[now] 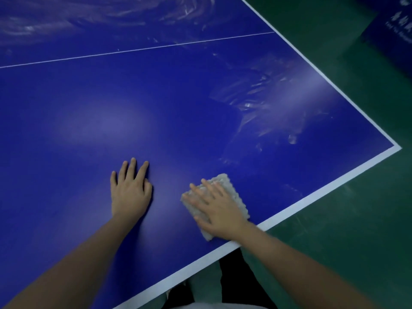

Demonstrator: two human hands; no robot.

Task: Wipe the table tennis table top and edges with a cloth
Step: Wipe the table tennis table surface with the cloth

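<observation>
The cloth, a pale, nubbly pad folded into a thick rectangle, lies flat on the blue table just inside the white border of the near edge, not far from the right corner. It looks light, soft and floppy, the sort of thing that bunches or unfolds if dragged by one end, so I judge the sensible hold is the one in use: a flat palm over its middle, pushing down so friction carries it along. The right hand lies on it that way, fingers straight and spread, pressing rather than pinching, nothing curled round the fabric. For the table's rim I would expect the cloth to need draping over the border and a pinch from both sides. Beside it and apart from it, the left hand rests flat on bare table, fingers extended, holding nothing, seemingly a brace. Farther out, pale streaks sheen near the right side, with more swirls beyond the thin centre line; the surface looks smooth and slick. Past the edges lies green floor, with a dark blue board at the far right.
</observation>
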